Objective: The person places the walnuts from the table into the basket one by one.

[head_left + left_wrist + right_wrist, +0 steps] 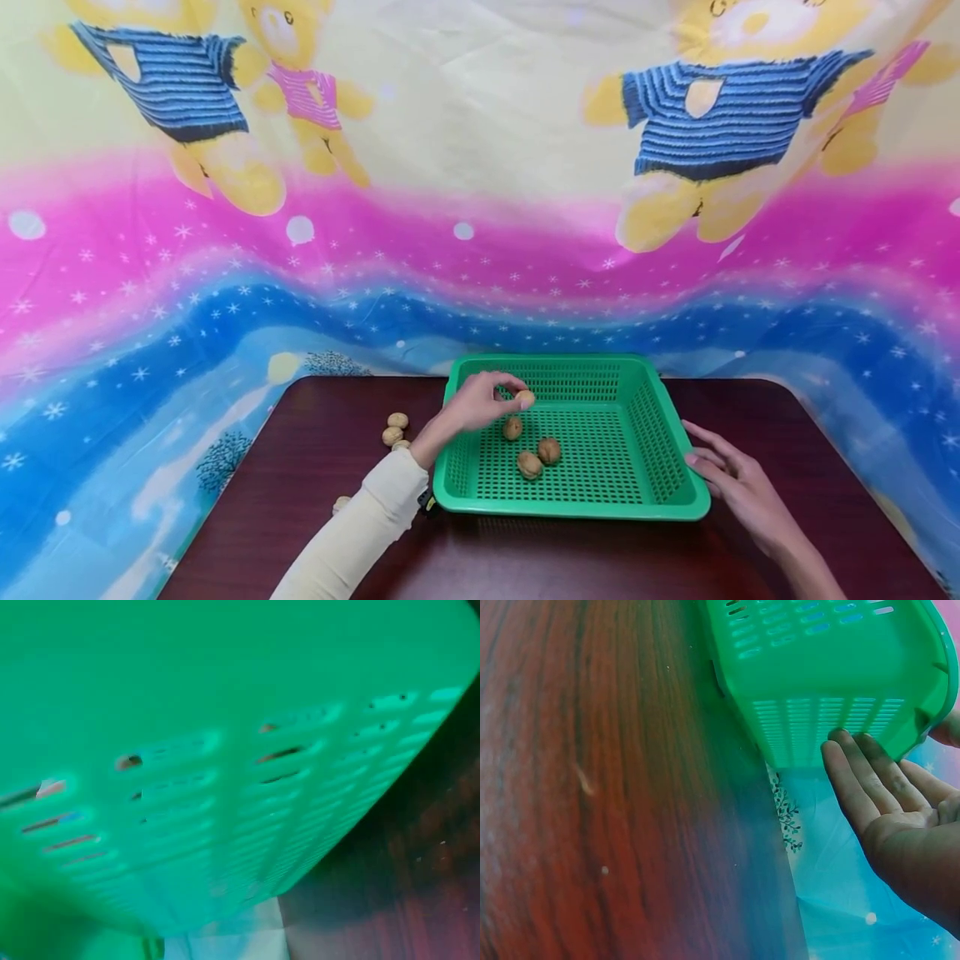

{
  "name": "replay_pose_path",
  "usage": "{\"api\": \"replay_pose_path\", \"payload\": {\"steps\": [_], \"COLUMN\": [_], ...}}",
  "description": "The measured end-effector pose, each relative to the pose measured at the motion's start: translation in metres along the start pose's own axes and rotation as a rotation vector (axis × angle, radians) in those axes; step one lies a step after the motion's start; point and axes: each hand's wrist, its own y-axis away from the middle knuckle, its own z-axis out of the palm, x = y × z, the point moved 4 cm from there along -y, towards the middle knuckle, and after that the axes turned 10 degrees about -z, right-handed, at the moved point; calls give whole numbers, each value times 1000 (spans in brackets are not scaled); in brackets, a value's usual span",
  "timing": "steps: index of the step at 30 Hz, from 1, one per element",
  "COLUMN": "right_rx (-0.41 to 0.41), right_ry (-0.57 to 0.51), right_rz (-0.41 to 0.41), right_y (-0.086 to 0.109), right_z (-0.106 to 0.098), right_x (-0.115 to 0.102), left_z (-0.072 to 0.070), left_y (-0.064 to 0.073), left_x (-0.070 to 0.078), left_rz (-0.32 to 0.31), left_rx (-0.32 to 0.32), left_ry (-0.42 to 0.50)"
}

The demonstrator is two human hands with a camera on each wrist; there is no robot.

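Observation:
My left hand (483,402) pinches a walnut (528,397) between thumb and fingertips, above the left part of a green slotted plastic basket (570,507). Inside the basket, three walnuts (528,466) sit on the floor below that hand. My right hand (738,483) is at the basket's right side. In the right wrist view its fingers (866,776) are extended against the slotted outer wall, and the thumb shows by the rim. The left wrist view is filled mostly by the basket's wall (225,667); the left hand itself is hidden there.
Several more walnuts (392,435) lie on the dark wooden table (300,467) left of the basket, partly covered by the left forearm. A cloth backdrop (480,250) with printed bears hangs behind the table's far edge.

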Motion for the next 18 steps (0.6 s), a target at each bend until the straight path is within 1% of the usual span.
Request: {"api": "replay_pose_path", "payload": {"steps": [5, 8, 10, 14, 18], "right_rx": [-5, -6, -9, -11, -17], "right_ry": [12, 16, 16, 4, -4], "right_rz": [18, 21, 17, 6, 5], "right_y": [-2, -3, -3, -2, -1], "right_z": [2, 3, 3, 2, 2], "right_x": [2, 3, 2, 2, 1], "left_z": [11, 16, 18, 22, 24], "left_y": [2, 2, 2, 2, 1], "left_x": [-6, -9, -10, -11, -12], "left_rz": [-11, -21, -31, -49, -54], "left_rx": [-28, -44, -66, -111, -129], "left_ry": [19, 27, 23, -14, -47]}}
